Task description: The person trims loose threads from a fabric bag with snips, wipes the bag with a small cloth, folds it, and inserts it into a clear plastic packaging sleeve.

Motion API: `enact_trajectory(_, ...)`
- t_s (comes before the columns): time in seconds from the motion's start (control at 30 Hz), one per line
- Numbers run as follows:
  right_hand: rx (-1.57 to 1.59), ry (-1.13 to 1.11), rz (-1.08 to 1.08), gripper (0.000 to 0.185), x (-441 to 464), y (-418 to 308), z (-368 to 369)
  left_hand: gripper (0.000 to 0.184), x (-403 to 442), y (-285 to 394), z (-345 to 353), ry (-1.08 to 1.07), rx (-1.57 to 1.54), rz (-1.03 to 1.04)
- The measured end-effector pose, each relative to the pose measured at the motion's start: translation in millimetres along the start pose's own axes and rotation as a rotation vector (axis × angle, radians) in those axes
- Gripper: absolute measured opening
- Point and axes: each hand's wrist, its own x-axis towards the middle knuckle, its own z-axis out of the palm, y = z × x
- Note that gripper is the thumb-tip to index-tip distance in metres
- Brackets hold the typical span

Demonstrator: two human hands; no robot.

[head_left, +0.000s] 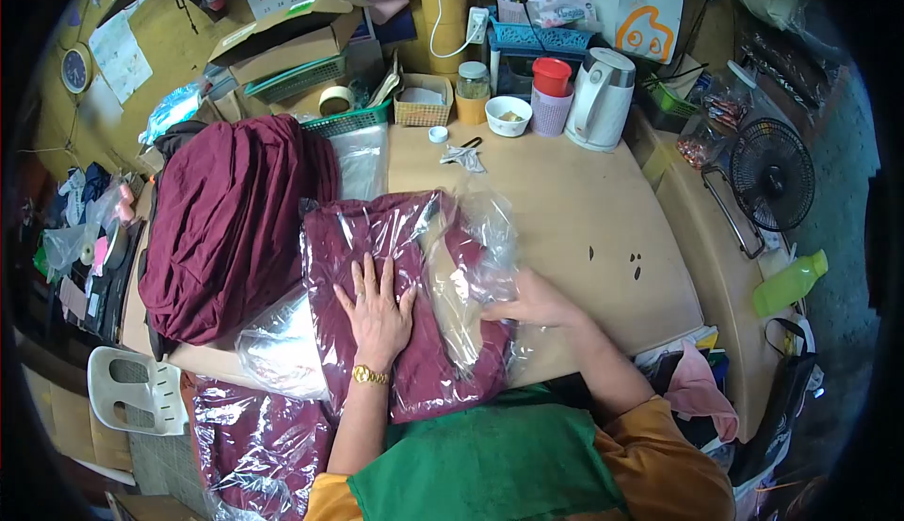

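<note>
A folded maroon garment (pixel 414 304) lies on the table in front of me, inside a clear plastic bag (pixel 485 229). My left hand (pixel 377 321) is flat on it with the fingers spread, a gold watch on the wrist. At the garment's right side my right hand (pixel 537 301) is closed on the crumpled plastic; some of its fingers are hidden behind the film. To the left rises a large pile of maroon garments (pixel 235 220). More clear bags (pixel 282 342) lie under its edge.
Another bagged maroon garment (pixel 259 441) is at lower left, beside a white plastic chair (pixel 137 391). Along the back stand a kettle (pixel 601 97), a red-lidded container (pixel 552 77), a white bowl (pixel 508 116) and a jar (pixel 472 93). A black fan (pixel 772 175) is at right.
</note>
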Motion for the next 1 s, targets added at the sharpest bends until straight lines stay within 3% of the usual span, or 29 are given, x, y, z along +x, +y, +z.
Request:
enact_trajectory(0.03, -0.095, -0.096, -0.053, 0.046, -4, 6, -16, 0.063, -2, -4, -2, -0.004, 0.009, 0.000)
enact_trajectory(0.07, 0.092, 0.069, 0.098, 0.044, -17, 21, -42, 0.062, -3, -7, -2, 0.000, 0.010, -0.026)
enact_trajectory(0.1, 0.353, 0.359, 0.109, 0.019, -31, 40, -72, 0.062, -5, -11, -3, 0.005, 0.021, -0.034)
enact_trajectory(0.13, 0.490, 0.624, -0.020, 0.014, -49, 47, -101, 0.062, -6, -11, -3, 0.004, 0.014, -0.044)
enact_trajectory(0.17, -0.056, 0.874, 0.247, 0.010, -64, 66, -149, 0.062, -6, -11, -5, 0.003, 0.010, -0.051)
enact_trajectory(0.2, -0.396, 1.071, 0.103, 0.010, -83, 83, -174, 0.062, -6, -10, -6, 0.005, 0.006, -0.049)
enact_trajectory(0.3, -0.588, 1.200, 0.007, 0.016, -64, 13, -146, 0.060, -5, -3, -4, 0.005, 0.003, 0.002)
enact_trajectory(0.37, -0.470, 0.948, 0.101, 0.022, -22, -28, -101, 0.060, -4, -3, -4, 0.011, 0.019, -0.011)
enact_trajectory(0.4, -0.656, 0.723, 0.112, 0.025, 0, -30, -90, 0.060, -4, -3, -3, 0.011, 0.034, -0.010)
enact_trajectory(0.43, -0.748, 0.694, 0.038, 0.035, 19, -42, -64, 0.060, -3, -3, -3, 0.011, 0.035, -0.008)
enact_trajectory(0.53, -0.803, 0.365, -0.330, 0.039, 82, 46, -59, 0.062, -5, -5, -4, -0.003, 0.001, -0.015)
enact_trajectory(0.6, -0.245, 0.047, 0.053, 0.030, 106, 47, -91, 0.062, -4, -6, -4, 0.005, 0.000, -0.017)
enact_trajectory(0.67, 0.005, 0.592, 0.120, 0.009, 103, 42, -145, 0.062, -4, -7, -5, 0.004, -0.007, -0.005)
enact_trajectory(0.7, -0.071, 0.817, 0.112, 0.009, 86, 28, -163, 0.060, -4, -6, -4, 0.008, -0.027, -0.013)
enact_trajectory(0.73, -0.297, 1.020, -0.251, 0.015, 87, 95, -207, 0.060, -4, -6, -6, 0.020, -0.062, -0.027)
enact_trajectory(0.77, -0.436, 0.951, -0.052, 0.018, 60, 105, -226, 0.060, -4, -6, -8, 0.038, -0.098, -0.047)
enact_trajectory(0.8, -0.576, 0.871, 0.137, 0.022, 36, 107, -224, 0.059, -3, -4, -12, 0.185, -0.162, -0.054)
enact_trajectory(0.87, -0.044, 0.569, 0.540, 0.032, -1, 67, -160, 0.062, -10, 15, -46, 0.299, -0.433, -0.011)
enact_trajectory(0.9, -0.073, 0.332, 0.378, 0.046, -6, 83, -146, 0.067, -10, 26, -41, 0.250, -0.654, 0.173)
enact_trajectory(0.93, -0.063, 0.107, 0.204, 0.061, -10, 97, -131, 0.077, -11, 62, -100, -0.383, -0.866, -0.007)
enact_trajectory(0.97, 0.314, 0.036, 0.181, 0.070, -11, 83, -102, 0.086, -23, 86, -69, -0.214, -1.036, 0.161)
enact_trajectory(1.0, 0.306, 0.022, 0.183, 0.070, -7, 46, -78, 0.094, -20, 111, -67, -0.195, -1.045, 0.242)
